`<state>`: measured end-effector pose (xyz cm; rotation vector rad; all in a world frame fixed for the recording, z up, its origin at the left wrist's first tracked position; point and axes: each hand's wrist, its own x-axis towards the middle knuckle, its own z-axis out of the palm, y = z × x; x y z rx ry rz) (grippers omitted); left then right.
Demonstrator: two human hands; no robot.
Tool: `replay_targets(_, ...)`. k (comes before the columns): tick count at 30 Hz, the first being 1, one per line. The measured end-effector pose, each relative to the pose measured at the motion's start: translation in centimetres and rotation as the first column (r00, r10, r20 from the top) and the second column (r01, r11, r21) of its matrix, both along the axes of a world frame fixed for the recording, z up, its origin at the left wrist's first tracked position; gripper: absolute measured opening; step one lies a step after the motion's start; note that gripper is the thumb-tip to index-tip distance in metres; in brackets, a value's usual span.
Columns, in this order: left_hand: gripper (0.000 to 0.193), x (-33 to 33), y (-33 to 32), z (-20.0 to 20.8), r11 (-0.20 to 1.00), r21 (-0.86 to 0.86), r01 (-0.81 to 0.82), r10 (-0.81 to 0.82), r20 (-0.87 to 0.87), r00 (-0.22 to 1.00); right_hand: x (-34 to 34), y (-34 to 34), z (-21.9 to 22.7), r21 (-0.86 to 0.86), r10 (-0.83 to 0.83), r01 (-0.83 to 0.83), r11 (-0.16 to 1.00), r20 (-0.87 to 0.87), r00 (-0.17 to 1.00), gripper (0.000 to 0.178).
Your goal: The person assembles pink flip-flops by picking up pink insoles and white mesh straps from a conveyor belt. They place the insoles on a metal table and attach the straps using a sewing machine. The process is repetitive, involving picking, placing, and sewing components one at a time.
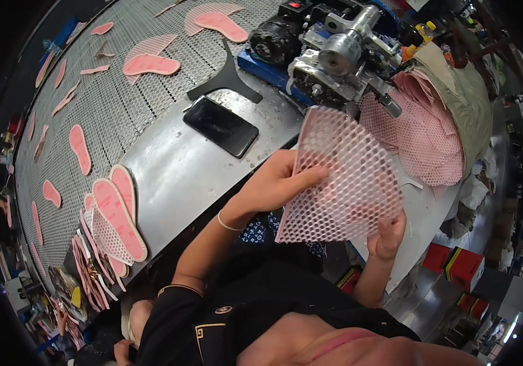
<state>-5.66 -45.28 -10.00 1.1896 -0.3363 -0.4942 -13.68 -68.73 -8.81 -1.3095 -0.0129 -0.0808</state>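
A pale pink piece of perforated mesh fabric (350, 174), roughly fan-shaped, is stretched between my two hands in front of my body. My left hand (280, 180) grips its left side, the thumb lying on top and the other fingers hidden underneath. At its lower right edge my right hand (387, 235) pinches the fabric. To the right, beyond the piece, lies a heap of similar pink mesh pieces (420, 143), partly under a greenish cloth (466, 97). Pink insoles (115, 213) are piled at the metal table's left corner, one with mesh across it.
A black phone (222, 126) lies on the metal tabletop (170, 165). Behind it stands a machine with a metal roller (339, 53). On the left a wide mesh conveyor (127, 116) carries scattered pink insoles (79, 149) and scraps. Red and yellow boxes (464, 268) stand lower right.
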Motion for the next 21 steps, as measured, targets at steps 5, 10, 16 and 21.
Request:
replay_targets(5, 0.041, 2.9, -3.3, 1.1, 0.982, -0.187, -0.004, -0.018, -0.114, 0.993, -0.2, -1.4, 0.8, -0.098, -0.215, 0.226, 0.969, 0.11, 0.97, 0.038)
replay_targets(10, 0.039, 4.6, -4.1, 0.6, 0.891, -0.454, 0.029, -0.174, -0.281, 0.944, 0.1, -1.7, 2.0, -0.094, -0.238, 0.247, 0.964, 0.099, 0.966, 0.039)
replay_targets(16, 0.037, 5.1, -3.5, 1.0, 0.827, -0.56, -0.052, -0.166, -0.331, 0.929, 1.9, -0.5, 2.9, -0.093, -0.209, 0.229, 0.969, 0.187, 0.96, 0.038)
replay_targets(21, 0.035, 5.6, -1.0, 1.1, 0.87, -0.404, -0.281, 0.157, -0.314, 0.936, 5.6, 1.8, 3.7, -0.153, -0.036, 0.042, 0.987, 0.04, 0.999, 0.03)
